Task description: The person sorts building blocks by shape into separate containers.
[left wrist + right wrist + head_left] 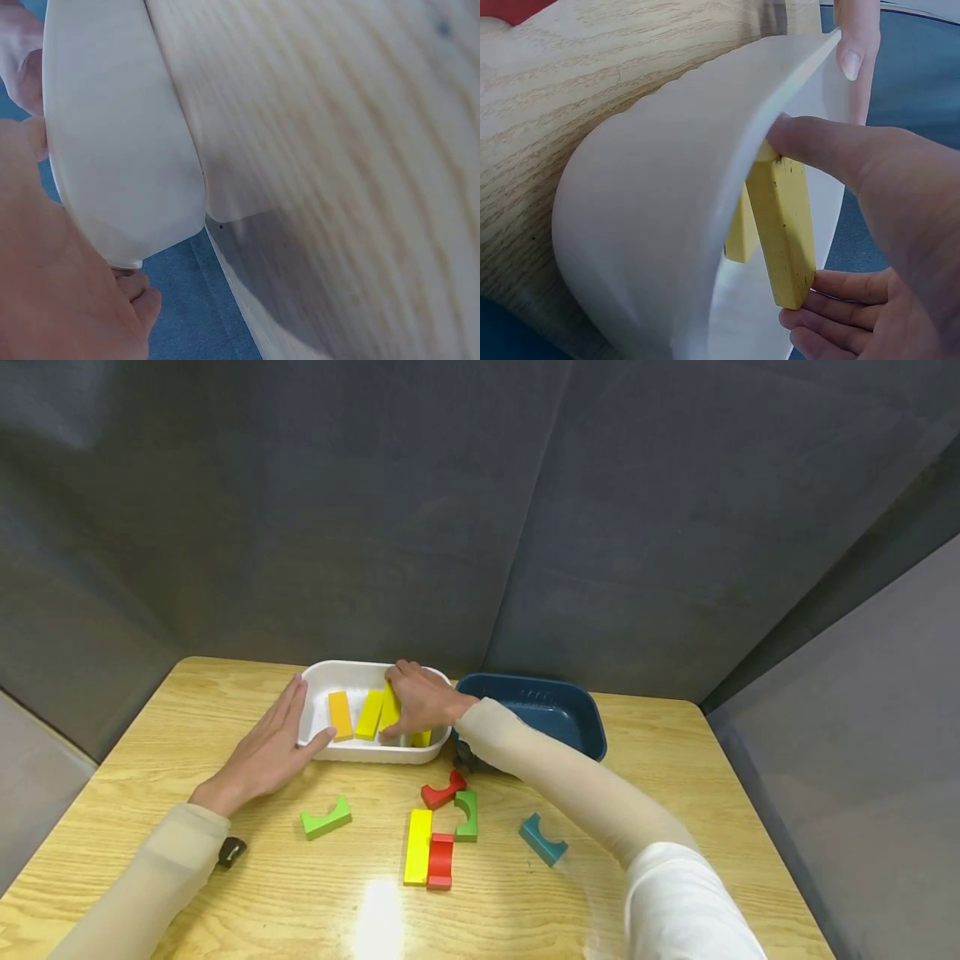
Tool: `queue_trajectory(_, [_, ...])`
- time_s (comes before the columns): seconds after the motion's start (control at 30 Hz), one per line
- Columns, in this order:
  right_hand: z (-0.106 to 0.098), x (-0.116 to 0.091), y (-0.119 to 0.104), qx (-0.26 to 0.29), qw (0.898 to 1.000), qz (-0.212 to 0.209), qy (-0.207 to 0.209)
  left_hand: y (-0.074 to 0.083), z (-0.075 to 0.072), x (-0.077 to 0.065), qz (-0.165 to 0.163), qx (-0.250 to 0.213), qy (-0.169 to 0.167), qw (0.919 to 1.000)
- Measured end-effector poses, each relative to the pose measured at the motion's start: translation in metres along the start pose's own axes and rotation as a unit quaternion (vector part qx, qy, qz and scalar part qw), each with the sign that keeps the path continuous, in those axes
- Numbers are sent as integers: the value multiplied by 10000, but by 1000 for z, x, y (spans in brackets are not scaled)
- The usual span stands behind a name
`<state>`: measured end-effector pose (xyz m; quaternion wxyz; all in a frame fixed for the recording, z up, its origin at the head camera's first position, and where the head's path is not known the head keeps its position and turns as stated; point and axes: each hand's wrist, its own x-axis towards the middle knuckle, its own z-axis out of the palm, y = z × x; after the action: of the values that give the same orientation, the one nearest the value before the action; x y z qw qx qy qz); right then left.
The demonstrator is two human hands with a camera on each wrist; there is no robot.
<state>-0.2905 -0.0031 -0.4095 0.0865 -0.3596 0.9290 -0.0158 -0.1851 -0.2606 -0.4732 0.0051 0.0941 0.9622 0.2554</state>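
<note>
A white plastic tub [375,757] stands at the back of the table. My left hand [273,739] holds its left front corner, thumb over the front rim and fingers along the left end. Inside the tub, my right hand [422,697] pinches a yellow rectangular block [784,232] between thumb and fingertips; the block stands tilted. Beside it in the tub lie an orange block [340,715], a yellow block [369,716] and, partly hidden under the right hand, another yellow block [421,739].
A dark blue tub [558,727] stands right of the white one, partly behind the right forearm. In front lie a light green arch block [327,820], red arch blocks [444,791], a green arch block [468,817], a yellow block [417,847] and a blue arch block [542,841].
</note>
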Motion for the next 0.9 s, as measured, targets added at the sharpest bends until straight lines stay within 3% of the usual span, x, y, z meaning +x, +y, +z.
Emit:
queue_trajectory(0.43, [6,4,2,176,9998,59,-31,-1,1,-1,-35,14,-12,10000])
queue_trajectory(0.9, [-6,-5,-4,261,9993,-101,248,-5,-3,0,1,48,-7,10000])
